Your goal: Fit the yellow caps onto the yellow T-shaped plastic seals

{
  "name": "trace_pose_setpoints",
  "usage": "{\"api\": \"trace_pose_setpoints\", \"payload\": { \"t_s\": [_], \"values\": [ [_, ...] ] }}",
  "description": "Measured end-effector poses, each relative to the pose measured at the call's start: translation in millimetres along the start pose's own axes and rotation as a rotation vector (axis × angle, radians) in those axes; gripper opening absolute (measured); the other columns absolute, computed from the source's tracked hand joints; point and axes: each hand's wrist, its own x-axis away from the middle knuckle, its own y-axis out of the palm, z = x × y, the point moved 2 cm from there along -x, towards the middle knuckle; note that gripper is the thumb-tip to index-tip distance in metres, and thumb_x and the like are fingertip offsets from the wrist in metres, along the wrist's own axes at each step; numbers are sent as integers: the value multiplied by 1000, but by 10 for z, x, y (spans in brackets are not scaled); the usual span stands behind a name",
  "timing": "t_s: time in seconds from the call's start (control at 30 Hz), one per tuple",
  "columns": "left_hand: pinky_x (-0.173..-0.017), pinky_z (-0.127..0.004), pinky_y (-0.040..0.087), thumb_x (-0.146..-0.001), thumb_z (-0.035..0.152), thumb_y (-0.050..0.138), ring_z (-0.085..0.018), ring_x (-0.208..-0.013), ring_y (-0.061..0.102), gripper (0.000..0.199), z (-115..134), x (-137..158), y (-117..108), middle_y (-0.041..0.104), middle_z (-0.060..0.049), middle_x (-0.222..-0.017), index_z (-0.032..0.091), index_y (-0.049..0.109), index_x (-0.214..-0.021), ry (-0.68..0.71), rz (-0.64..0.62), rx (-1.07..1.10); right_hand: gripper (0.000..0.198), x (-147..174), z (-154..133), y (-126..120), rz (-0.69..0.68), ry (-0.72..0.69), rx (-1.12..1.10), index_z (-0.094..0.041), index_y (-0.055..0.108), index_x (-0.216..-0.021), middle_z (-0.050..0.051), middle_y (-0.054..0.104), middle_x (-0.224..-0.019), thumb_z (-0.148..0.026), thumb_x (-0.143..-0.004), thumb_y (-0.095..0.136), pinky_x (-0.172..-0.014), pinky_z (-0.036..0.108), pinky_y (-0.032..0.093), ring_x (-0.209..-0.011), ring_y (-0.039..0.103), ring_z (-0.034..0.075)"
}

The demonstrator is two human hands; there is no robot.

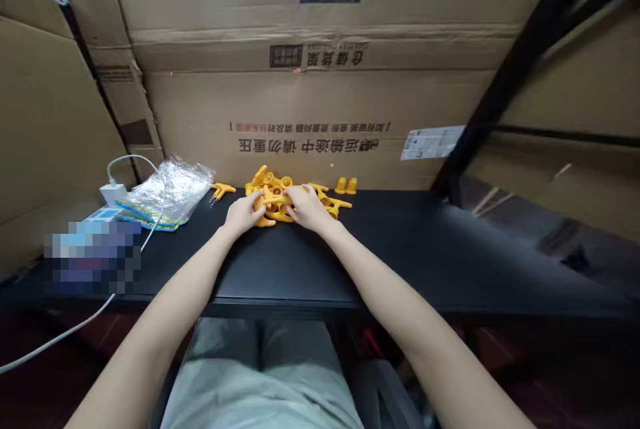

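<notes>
A heap of yellow plastic parts (pixel 277 192), some T-shaped handles and some round hollow cups, lies at the back of the black table. At its left side my left hand (pixel 243 214) curls its fingers and thumb around yellow pieces. My right hand (pixel 309 208) grips into the heap from the right, thumb and fingers bent over the parts. The exact pieces under the fingers are partly hidden. Left of the heap lies a yellow T-shaped corkscrew (pixel 225 188) with a metal spiral. Two yellow cups (pixel 346 185) stand apart on the right, near the cardboard.
Cardboard sheets (pixel 310 99) wall the back and sides. On the left are a clear plastic bag (pixel 175 186), colourful flat packets (pixel 147 216), a white charger (pixel 112 193) with its cable, and a blurred-out item (pixel 93 256). A dark metal post (pixel 505 82) rises at the right.
</notes>
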Motion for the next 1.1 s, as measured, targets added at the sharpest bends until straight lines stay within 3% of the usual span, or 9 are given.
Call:
{"api": "trace_pose_setpoints", "payload": {
  "t_s": [0.17,0.6,0.83,1.1],
  "values": [
    [-69,-24,44,-86,37,52,-17,-78,65,42,-12,2,-33,72,-2,-84,27,60,-126,-32,13,-8,30,13,-15,14,2,-15,-62,-14,55,-118,17,65,-117,-22,-90,50,-96,45,37,-109,58,29],
    [-72,-25,45,-85,31,54,-17,-80,65,36,-26,-19,-1,73,-4,-88,26,67,-118,-21,34,21,29,-1,-39,5,18,-63,-83,-17,55,-111,14,65,-112,-11,-85,45,-92,43,37,-103,58,26],
    [-71,-24,45,-84,28,54,-17,-79,65,35,-47,-19,-11,72,-3,-87,26,67,-116,-21,50,17,31,15,-26,56,-44,-15,-128,-15,54,-121,16,64,-118,-24,-92,46,-92,43,40,-107,59,28],
    [-67,-24,43,-85,28,53,-17,-76,65,34,-56,-28,6,72,-3,-85,25,67,-115,-23,47,24,27,-3,-51,-4,27,-52,-66,-16,58,-112,13,65,-111,-15,-88,47,-93,43,37,-104,57,26]
  ]
}}
